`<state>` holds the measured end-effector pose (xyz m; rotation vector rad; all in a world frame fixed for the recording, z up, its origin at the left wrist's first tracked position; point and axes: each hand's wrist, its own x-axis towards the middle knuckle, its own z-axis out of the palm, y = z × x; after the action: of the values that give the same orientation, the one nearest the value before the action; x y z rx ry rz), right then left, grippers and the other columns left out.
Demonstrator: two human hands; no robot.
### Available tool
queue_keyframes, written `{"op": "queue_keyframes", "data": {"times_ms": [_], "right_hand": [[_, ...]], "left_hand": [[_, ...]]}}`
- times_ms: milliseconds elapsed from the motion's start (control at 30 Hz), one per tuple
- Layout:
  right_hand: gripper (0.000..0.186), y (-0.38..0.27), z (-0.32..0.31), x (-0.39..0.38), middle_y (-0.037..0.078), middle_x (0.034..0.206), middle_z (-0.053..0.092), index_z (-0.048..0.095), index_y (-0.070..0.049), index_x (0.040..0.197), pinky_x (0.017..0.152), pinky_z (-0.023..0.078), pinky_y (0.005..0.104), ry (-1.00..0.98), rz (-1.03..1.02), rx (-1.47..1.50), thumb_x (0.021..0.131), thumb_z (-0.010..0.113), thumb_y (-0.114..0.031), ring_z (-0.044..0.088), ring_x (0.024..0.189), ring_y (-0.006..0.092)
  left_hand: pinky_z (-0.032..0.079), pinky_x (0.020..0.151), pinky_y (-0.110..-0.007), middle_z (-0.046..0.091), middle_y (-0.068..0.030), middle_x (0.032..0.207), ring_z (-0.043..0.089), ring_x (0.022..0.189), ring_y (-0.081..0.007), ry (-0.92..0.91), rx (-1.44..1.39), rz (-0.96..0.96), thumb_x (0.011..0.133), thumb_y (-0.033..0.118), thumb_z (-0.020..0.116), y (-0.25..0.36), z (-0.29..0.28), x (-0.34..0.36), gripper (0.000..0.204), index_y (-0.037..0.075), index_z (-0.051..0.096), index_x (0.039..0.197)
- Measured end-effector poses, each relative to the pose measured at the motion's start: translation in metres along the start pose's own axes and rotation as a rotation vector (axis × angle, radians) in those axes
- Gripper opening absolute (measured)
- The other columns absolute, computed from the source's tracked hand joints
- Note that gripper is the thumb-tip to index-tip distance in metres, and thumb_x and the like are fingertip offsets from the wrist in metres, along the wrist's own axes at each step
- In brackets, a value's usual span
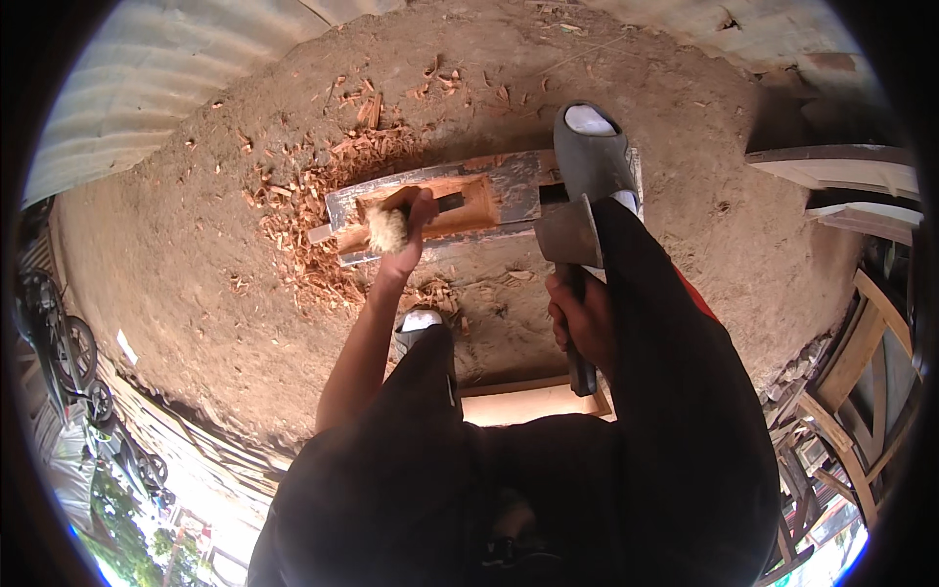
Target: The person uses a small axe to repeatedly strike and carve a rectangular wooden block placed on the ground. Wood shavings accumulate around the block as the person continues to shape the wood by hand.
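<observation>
My left hand (pixel 405 237) is closed round a chisel with a pale, frayed top (pixel 388 230); its dark blade lies over the orange hollow carved in a long, weathered wooden piece (pixel 514 196). My right hand (pixel 579 318) grips the dark handle of a heavy tool, perhaps a mallet, whose broad grey-brown head (pixel 565 235) is raised to the right of the chisel, beside my right knee. My right foot, in a grey clog (pixel 587 157), rests on the right end of the wood. My left clog (pixel 411 333) is lower, partly hidden by my leg.
Wood shavings (pixel 293 225) lie thick on the dirt ground around the left end. Corrugated sheets (pixel 166 78) edge the top. A motorbike (pixel 64 342) stands far left; curved wooden pieces (pixel 861 352) are piled at right. A pale board (pixel 518 406) is below me.
</observation>
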<state>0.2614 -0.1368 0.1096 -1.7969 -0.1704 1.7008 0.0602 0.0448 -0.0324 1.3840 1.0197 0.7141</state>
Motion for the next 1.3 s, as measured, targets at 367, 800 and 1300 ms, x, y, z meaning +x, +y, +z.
{"op": "queue_keyframes", "data": {"times_ms": [367, 800, 1300], "right_hand": [[0.030, 0.011, -0.007, 0.003, 0.000, 0.066, 0.049, 0.047, -0.008, 0.090, 0.043, 0.041, 0.0289, -0.006, -0.016, -0.028, 0.103, 0.057, -0.033, 0.048, 0.045, 0.0101], [0.031, 0.003, -0.001, 0.005, 0.000, 0.065, 0.048, 0.047, -0.008, 0.088, 0.043, 0.040, 0.0286, -0.001, -0.053, -0.010, 0.102, 0.059, -0.033, 0.046, 0.044, 0.0097], [0.017, 0.003, 0.021, -0.010, 0.002, 0.066, 0.048, 0.047, -0.007, 0.105, 0.041, 0.039, 0.0270, 0.083, -0.225, 0.046, 0.103, 0.055, -0.022, 0.045, 0.044, 0.0111]], "left_hand": [[0.040, 0.066, -0.032, 0.046, 0.0010, 0.068, 0.043, 0.062, -0.0126, -0.126, 0.414, 0.036, 0.106, 0.038, 0.054, -0.049, -0.078, -0.022, 0.038, 0.011, 0.052, 0.079], [0.038, 0.059, -0.030, 0.049, -0.0004, 0.070, 0.044, 0.066, -0.0093, -0.079, 0.033, -0.094, 0.103, 0.036, 0.061, 0.026, 0.036, 0.019, 0.038, 0.006, 0.052, 0.082], [0.054, 0.068, -0.035, 0.070, -0.0141, 0.078, 0.071, 0.072, -0.0247, -0.243, -0.271, 0.112, 0.076, 0.013, 0.080, -0.010, 0.098, 0.027, 0.024, 0.001, 0.068, 0.093]]}}
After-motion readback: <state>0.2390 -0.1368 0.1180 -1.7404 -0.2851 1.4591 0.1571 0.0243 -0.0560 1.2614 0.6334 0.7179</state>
